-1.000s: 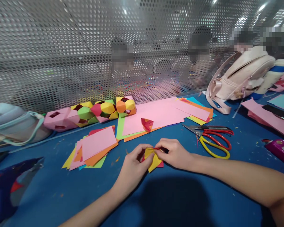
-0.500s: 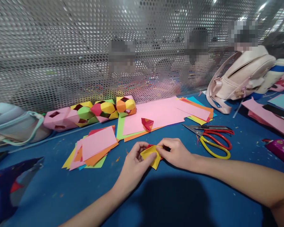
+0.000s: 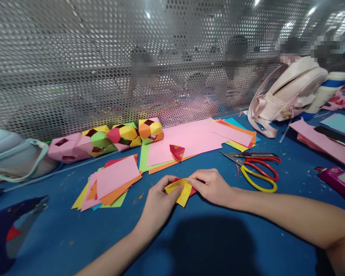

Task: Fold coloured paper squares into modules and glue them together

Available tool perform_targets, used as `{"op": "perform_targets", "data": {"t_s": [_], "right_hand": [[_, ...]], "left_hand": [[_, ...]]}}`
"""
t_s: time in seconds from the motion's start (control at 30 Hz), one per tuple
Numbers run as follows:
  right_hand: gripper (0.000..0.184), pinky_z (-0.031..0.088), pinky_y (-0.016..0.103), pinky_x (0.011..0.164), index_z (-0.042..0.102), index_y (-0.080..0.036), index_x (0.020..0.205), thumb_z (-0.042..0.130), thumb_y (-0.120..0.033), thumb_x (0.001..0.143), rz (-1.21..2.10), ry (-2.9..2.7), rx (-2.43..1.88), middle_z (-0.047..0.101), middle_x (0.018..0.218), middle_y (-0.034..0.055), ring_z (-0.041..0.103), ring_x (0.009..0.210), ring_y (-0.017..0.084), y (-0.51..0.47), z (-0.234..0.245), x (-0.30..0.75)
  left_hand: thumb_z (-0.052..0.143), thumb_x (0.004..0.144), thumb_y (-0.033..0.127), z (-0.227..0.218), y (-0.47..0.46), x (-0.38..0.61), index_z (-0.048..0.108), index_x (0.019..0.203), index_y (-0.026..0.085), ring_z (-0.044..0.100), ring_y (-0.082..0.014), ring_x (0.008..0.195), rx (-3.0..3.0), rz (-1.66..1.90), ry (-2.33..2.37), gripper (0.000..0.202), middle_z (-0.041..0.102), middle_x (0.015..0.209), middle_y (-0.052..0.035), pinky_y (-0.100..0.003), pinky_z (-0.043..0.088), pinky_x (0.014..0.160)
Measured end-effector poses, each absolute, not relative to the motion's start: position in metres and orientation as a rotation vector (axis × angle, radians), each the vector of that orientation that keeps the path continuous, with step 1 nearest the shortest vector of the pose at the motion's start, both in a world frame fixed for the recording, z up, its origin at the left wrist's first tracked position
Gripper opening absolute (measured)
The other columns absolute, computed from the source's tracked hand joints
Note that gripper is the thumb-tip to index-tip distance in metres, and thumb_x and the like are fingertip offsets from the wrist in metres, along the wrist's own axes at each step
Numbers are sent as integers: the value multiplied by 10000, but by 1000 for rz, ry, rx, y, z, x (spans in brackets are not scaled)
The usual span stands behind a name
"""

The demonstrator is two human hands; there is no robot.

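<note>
Yellow and red folded paper [image 3: 185, 196] between pinched left fingers [image 3: 164, 181], its upper right corner between pinched right fingers [image 3: 196, 184]

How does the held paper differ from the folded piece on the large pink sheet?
The held paper is in the left hand and right hand; the folded piece rests on the large pink sheet. The held paper shows mostly yellow, while the folded piece shows mostly red. Both have folds and some red.
</note>
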State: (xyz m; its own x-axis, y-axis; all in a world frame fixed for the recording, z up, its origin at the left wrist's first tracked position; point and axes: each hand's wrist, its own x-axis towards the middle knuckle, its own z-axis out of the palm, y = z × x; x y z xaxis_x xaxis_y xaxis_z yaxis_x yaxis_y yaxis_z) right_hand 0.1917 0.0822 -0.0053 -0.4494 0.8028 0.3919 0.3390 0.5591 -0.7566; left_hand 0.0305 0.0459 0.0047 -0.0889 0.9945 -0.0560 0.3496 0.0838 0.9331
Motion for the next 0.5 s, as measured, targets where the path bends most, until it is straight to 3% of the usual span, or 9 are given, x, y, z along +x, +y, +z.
{"op": "perform_targets", "data": {"t_s": [0.2,0.5], "right_hand": [[143,430,212,555,660,-132,865,595,-238,795,791,-2020,-886,621,701,25,537,587,107,81,-5,191],[121,461,240,643,656,-160,842,537,-179,833,736,-2004,-699,605,743,36,564,690,124,83,-7,188]], "left_hand": [[580,717,361,4,46,31,599,756,185,538,-137,574,1420,998,1529,181,601,643,23,-207,407,496],[550,730,315,3,47,31,646,740,193,549,-147,595,1581,936,1477,156,631,650,15,-223,433,538]]}}
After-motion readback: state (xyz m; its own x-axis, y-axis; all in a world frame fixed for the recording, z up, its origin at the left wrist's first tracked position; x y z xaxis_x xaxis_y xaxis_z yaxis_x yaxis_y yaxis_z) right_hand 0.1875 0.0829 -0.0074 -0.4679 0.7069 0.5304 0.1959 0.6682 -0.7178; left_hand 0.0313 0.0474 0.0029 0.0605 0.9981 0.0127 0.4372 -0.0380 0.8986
